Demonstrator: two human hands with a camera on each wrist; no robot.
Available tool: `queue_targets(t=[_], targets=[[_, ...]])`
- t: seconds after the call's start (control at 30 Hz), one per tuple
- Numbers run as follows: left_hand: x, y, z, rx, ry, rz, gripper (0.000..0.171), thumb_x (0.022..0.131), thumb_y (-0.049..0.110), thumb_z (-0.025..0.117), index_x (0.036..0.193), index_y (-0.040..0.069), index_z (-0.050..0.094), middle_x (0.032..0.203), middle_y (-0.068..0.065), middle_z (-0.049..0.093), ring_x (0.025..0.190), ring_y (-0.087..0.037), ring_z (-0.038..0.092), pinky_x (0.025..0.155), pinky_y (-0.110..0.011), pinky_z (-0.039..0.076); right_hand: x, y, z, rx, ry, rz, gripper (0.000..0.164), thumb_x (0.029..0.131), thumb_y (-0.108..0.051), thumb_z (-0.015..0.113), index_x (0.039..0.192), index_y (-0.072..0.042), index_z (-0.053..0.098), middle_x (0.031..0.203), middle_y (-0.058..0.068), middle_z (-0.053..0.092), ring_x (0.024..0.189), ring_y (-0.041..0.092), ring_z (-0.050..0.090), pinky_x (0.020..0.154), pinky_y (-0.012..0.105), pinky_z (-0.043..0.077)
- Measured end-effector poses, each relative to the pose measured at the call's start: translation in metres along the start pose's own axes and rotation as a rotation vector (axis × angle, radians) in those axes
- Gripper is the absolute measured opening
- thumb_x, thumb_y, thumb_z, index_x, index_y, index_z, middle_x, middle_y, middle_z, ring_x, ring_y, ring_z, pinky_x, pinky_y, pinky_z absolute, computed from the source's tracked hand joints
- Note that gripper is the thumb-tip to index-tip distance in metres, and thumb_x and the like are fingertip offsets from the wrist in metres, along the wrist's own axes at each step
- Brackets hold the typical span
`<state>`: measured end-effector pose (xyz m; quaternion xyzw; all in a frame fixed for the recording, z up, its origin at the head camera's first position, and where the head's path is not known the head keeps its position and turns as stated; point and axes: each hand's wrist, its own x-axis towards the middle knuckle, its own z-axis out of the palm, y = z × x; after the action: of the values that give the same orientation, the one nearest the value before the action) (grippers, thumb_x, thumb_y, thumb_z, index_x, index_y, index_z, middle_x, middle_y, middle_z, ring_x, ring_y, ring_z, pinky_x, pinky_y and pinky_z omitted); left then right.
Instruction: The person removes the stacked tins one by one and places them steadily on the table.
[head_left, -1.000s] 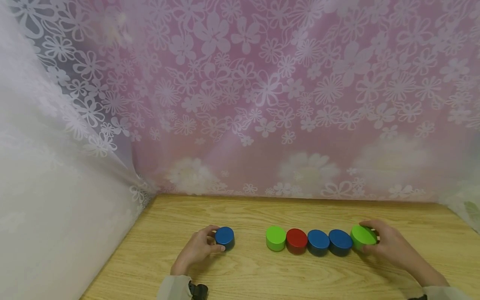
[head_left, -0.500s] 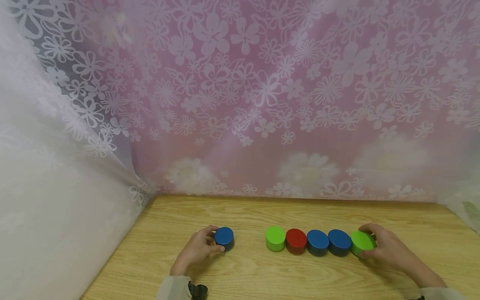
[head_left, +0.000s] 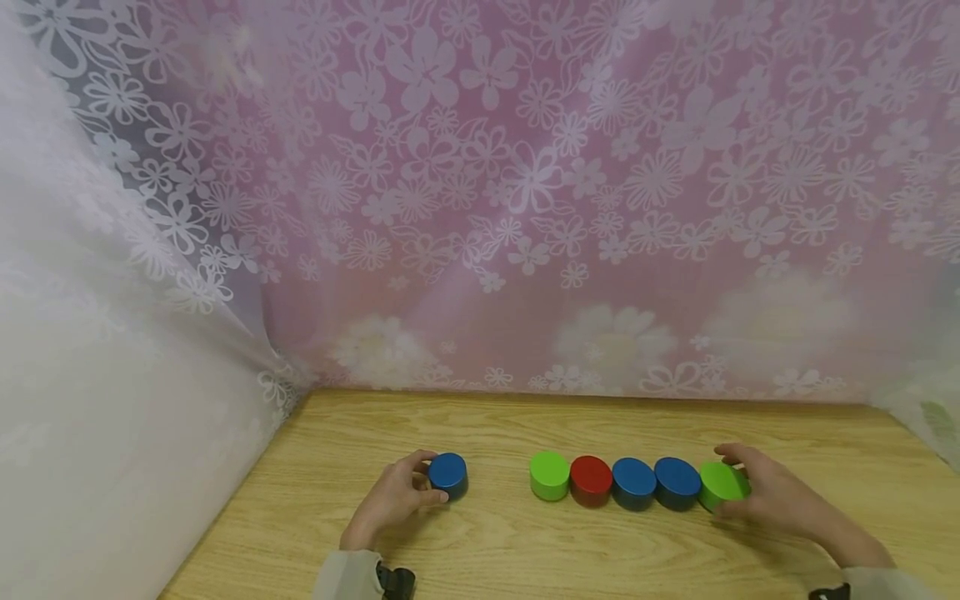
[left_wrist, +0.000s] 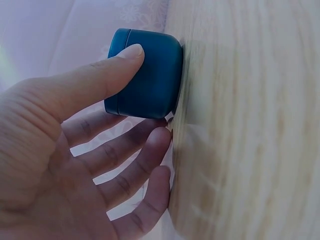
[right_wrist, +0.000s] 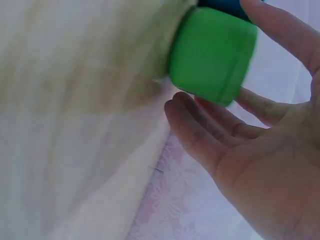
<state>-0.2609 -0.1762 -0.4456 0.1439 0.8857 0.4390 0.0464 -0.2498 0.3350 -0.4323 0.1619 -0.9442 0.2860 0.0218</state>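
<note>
My left hand (head_left: pixel 392 498) pinches a short blue cylinder (head_left: pixel 448 477) between thumb and fingers at the left. In the left wrist view this blue cylinder (left_wrist: pixel 150 75) has a seam near its top and stands on the wood, the thumb flat on its side. At the right end of a row, my right hand (head_left: pixel 776 500) is spread loosely around a short green cylinder (head_left: pixel 722 486). The right wrist view has the thumb off to one side of the green cylinder (right_wrist: pixel 212 55) and the other fingers relaxed beside it.
Left of that green cylinder, the row continues with two blue cylinders (head_left: pixel 677 483) side by side, a red cylinder (head_left: pixel 591 481) and another green cylinder (head_left: pixel 550 477). A wooden table (head_left: pixel 487 558) lies under everything. Flowered curtain (head_left: pixel 525 208) hangs behind and at the left.
My right hand has slid the right-end green cylinder slightly left against the blue one, and its fingers have since loosened from it. My left hand has stayed in place.
</note>
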Motion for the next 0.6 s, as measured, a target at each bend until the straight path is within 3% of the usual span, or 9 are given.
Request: queue_targets(t=[0.13, 0.3, 0.6], targets=[[-0.001, 0.000, -0.001, -0.009, -0.002, -0.007, 0.059, 0.087, 0.011, 0.082, 0.136, -0.006, 0.055, 0.120, -0.023, 0.064, 0.104, -0.039, 0.065, 0.084, -0.053, 0.055, 0.001, -0.003, -0.008, 0.060, 0.003, -0.012, 0.074, 0.082, -0.008, 0.084, 0.133, 0.023, 0.041, 0.124, 0.042, 0.052, 0.103, 0.054, 0.059, 0.080, 0.059, 0.054], [-0.001, 0.001, -0.001, -0.032, -0.006, -0.001, 0.059, 0.087, 0.010, 0.082, 0.137, -0.007, 0.055, 0.119, -0.021, 0.064, 0.104, -0.038, 0.065, 0.086, -0.055, 0.054, 0.002, -0.007, -0.015, 0.076, 0.030, -0.021, 0.065, 0.088, -0.006, 0.079, 0.134, 0.022, 0.042, 0.123, 0.041, 0.052, 0.103, 0.054, 0.059, 0.079, 0.058, 0.055], [0.001, 0.004, 0.002, -0.017, 0.004, -0.008, 0.056, 0.087, 0.007, 0.081, 0.135, -0.007, 0.056, 0.118, -0.021, 0.064, 0.100, -0.035, 0.066, 0.081, -0.048, 0.056, 0.006, -0.015, -0.020, 0.062, 0.087, -0.027, 0.057, 0.090, -0.009, 0.078, 0.132, 0.018, 0.049, 0.126, 0.038, 0.054, 0.104, 0.052, 0.061, 0.080, 0.058, 0.055]])
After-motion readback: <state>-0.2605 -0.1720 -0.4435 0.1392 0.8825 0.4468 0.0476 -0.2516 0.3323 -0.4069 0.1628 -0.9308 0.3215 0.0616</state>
